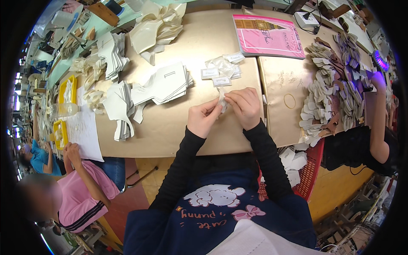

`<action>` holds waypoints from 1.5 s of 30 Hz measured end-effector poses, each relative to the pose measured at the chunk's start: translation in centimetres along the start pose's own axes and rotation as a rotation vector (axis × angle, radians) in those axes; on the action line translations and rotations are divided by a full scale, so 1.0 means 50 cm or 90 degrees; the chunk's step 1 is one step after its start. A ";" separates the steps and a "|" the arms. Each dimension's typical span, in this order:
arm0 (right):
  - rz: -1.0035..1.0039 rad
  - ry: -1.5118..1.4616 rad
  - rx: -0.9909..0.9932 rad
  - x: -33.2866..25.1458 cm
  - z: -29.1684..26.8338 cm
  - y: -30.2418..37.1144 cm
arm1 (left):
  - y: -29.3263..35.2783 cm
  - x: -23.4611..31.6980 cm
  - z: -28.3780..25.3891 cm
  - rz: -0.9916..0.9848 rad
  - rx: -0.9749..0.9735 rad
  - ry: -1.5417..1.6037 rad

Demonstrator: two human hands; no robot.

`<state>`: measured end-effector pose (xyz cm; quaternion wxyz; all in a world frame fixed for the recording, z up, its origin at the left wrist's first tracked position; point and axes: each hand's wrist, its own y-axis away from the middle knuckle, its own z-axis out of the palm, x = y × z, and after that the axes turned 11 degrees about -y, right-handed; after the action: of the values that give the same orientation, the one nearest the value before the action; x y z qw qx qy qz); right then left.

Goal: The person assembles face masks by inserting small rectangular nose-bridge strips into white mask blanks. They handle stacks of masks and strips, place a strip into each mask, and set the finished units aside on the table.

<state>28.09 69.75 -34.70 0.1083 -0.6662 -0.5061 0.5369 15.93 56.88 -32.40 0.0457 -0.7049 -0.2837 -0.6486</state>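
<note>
At the near middle of the gold-toned tabletop (208,142), just nearer than the labelled packets (220,67): 2 hands on 1 small piece (221,92). Left hand (202,119) pinches it between thumb and forefinger; right hand (246,107) has fingertips closed on its right side. Best done with the left pinch steady, right pressure light, edges uncreased. Piece off-white, narrow where it shows; fingers cover much, full outline can't be told.

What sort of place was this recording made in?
Likely a factory or workshop floor: stacks of flat white cut-outs lie on the worktable, a red plastic basket holds more pale pieces, and a co-worker in pink sits to the left.
</note>
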 end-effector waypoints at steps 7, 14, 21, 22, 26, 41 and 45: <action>0.315 -0.232 0.122 -0.005 0.008 0.016 | -0.002 -0.011 0.051 0.061 0.023 0.081; 0.581 -0.489 0.303 0.037 0.006 0.032 | 0.003 -0.019 0.084 0.053 0.019 -0.014; 0.522 -0.438 0.390 0.066 -0.021 0.024 | 0.072 -0.032 0.025 -0.057 -0.078 0.166; 0.540 -0.420 0.357 0.059 -0.018 0.021 | 0.074 -0.033 0.008 -0.052 -0.077 0.172; 0.343 -0.167 0.068 0.024 0.001 0.006 | 0.072 -0.032 -0.034 0.008 -0.030 0.170; 0.563 -0.654 -0.289 -0.070 0.012 0.071 | 0.117 -0.094 -0.058 0.271 -0.029 -0.065; 0.634 -0.661 0.047 -0.122 0.037 0.099 | 0.131 -0.098 -0.041 0.064 0.005 0.246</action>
<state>29.86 61.90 -35.19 -0.3813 -0.4727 -0.1097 0.7868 17.12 48.87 -34.69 0.1346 -0.5803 -0.2368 -0.7675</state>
